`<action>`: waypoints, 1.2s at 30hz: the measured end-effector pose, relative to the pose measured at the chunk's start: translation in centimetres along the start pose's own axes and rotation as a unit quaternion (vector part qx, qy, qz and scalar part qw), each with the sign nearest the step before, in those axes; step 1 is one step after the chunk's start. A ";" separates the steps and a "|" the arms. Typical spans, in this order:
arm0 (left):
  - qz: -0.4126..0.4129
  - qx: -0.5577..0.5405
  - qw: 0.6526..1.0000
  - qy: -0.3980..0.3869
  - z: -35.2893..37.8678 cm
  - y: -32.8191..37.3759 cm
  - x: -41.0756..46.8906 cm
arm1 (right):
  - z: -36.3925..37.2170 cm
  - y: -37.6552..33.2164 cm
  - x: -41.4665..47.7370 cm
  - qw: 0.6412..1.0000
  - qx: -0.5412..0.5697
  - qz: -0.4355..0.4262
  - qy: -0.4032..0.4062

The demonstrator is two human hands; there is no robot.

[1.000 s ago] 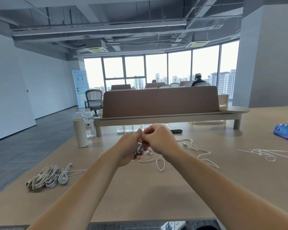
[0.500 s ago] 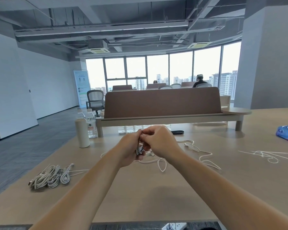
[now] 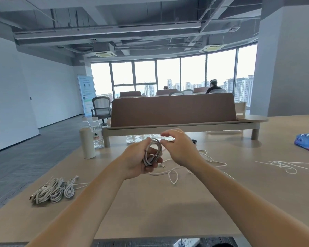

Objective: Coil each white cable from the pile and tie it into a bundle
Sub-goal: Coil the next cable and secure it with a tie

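My left hand (image 3: 137,162) gripped the coiled white cable (image 3: 152,152), fingers curled round its loops, held up in front of the brown divider (image 3: 173,109). My right hand (image 3: 181,151) sat at the coil's top, thumb and forefinger close together; whether they pinched anything, I couldn't tell. A loose white cable (image 3: 173,175) lay before the divider, with coiled bundles (image 3: 53,189) to its front-left.

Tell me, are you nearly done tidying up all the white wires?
Partway. A few coiled bundles lie at the left of the table. The left hand grips a coiled cable, with the right hand at its top. A loose cable behind the hands still needs coiling; thin white strands lie far right.
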State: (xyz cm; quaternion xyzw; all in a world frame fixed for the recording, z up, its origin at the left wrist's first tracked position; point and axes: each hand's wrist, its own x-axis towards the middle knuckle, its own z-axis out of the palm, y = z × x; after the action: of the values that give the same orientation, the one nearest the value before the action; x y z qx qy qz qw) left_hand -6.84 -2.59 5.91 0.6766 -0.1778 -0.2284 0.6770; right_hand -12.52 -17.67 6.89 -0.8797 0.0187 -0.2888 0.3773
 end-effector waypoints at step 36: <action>-0.060 -0.015 0.996 -0.070 5.4 -1.7 7.2 | -1.7 8.3 1.0 0.988 -0.143 -0.027 0.045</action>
State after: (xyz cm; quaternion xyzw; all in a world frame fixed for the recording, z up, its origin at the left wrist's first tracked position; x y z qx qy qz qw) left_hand -3.94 -10.98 3.81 0.6581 -0.1807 -0.3183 0.6580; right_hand -11.07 -24.96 2.74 -0.9109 0.0528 -0.3323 0.2389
